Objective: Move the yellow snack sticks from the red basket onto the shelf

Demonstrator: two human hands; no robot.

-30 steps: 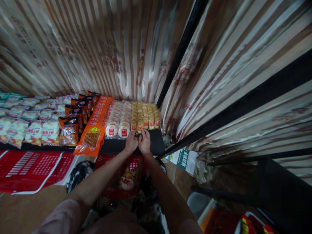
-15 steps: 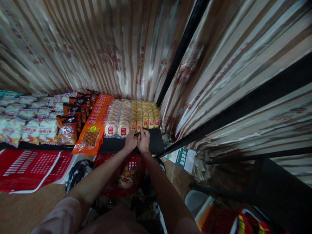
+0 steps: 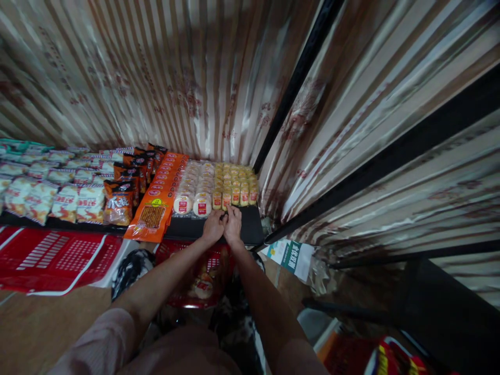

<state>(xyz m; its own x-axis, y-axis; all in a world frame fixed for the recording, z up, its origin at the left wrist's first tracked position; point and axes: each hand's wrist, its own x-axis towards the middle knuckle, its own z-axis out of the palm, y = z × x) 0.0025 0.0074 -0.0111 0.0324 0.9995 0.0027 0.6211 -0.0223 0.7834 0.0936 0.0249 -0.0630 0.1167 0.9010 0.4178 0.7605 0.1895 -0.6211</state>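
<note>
Both hands meet over the front edge of a black shelf [image 3: 185, 226]. My left hand [image 3: 213, 228] has its fingers curled and pressed together; whatever they hold, if anything, is hidden. Close against it, my right hand [image 3: 233, 225] reaches forward with fingers stretched out, at the lower front of the small yellow packaged snacks [image 3: 235, 195]. These stand in tight rows with red labels facing me. Just left of them are rows of round white packaged snacks [image 3: 202, 204], also with red labels. I cannot tell whether my fingertips touch the yellow packs.
Orange stick-snack packs [image 3: 150, 216], brown-orange bags [image 3: 118, 203] and white snack bags [image 3: 64, 203] line the shelf leftward. A red basket [image 3: 183, 299] with packs inside stands between my legs; another red basket [image 3: 58, 260] is at left. Black posts [image 3: 297, 88] and striped curtain [image 3: 219, 78] border the shelf.
The view has shifted slightly, so the shelf goods appear further right. My hands stay close together at the front of the yellow packs, with small finger movements.
</note>
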